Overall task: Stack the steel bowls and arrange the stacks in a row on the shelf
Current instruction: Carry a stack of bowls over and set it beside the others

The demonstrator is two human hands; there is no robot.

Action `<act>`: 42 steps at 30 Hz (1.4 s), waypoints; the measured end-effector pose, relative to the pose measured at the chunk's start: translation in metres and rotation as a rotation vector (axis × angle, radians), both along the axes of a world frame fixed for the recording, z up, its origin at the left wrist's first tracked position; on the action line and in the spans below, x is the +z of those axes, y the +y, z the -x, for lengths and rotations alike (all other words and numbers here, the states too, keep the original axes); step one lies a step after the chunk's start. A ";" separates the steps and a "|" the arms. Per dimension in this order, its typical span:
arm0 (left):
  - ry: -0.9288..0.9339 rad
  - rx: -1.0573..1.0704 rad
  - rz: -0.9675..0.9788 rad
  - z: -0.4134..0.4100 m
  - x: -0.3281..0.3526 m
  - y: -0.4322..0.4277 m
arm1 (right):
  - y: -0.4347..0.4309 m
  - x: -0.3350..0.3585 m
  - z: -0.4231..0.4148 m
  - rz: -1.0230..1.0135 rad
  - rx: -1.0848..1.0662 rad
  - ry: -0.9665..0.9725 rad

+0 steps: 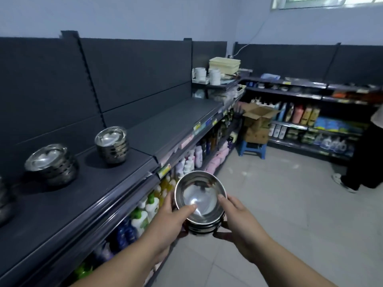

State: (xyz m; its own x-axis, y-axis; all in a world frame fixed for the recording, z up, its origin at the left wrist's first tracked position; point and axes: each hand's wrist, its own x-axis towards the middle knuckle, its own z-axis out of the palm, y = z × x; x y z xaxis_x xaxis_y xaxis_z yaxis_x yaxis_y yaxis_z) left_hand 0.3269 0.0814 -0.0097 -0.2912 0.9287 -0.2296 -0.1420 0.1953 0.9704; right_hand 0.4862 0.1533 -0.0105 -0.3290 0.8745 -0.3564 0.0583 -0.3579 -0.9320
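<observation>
Bowl stack in both hands

Left hand and right hand each grip the held stack of steel bowls, thumbs over the top rim, beside the dark shelf. On it: nearer stack, farther stack, apart. Beyond: cardboard box on blue stool

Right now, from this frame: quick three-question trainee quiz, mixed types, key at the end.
1. True or false: the held bowl stack already rests on the shelf.
2. Who grips it: A left hand alone, B right hand alone, C both?
3. Fill in: the cardboard box sits on a blue ___.
Key: 1 false; 2 C; 3 stool.
</observation>
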 end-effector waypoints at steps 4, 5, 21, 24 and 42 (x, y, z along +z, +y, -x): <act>-0.009 -0.044 -0.008 0.000 -0.002 0.071 | 0.062 -0.002 -0.003 -0.010 -0.039 0.006; -0.002 -0.057 -0.010 0.003 -0.003 0.090 | 0.081 -0.003 0.000 -0.012 -0.053 0.003; 0.012 -0.095 -0.045 0.059 0.024 0.450 | 0.427 0.020 0.056 -0.033 -0.134 -0.012; -0.001 -0.050 -0.028 0.055 0.018 0.513 | 0.494 0.013 0.056 -0.026 -0.099 -0.006; -0.132 0.347 -0.062 0.099 0.024 0.804 | 0.841 0.035 0.130 -0.032 0.286 0.013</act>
State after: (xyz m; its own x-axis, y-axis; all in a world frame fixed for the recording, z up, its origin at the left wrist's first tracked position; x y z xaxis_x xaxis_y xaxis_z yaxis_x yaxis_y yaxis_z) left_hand 0.2278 0.8858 0.0139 -0.5631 0.7929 -0.2327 -0.3141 0.0551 0.9478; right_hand 0.3557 0.9945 0.0245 -0.5686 0.7561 -0.3240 0.1411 -0.2984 -0.9440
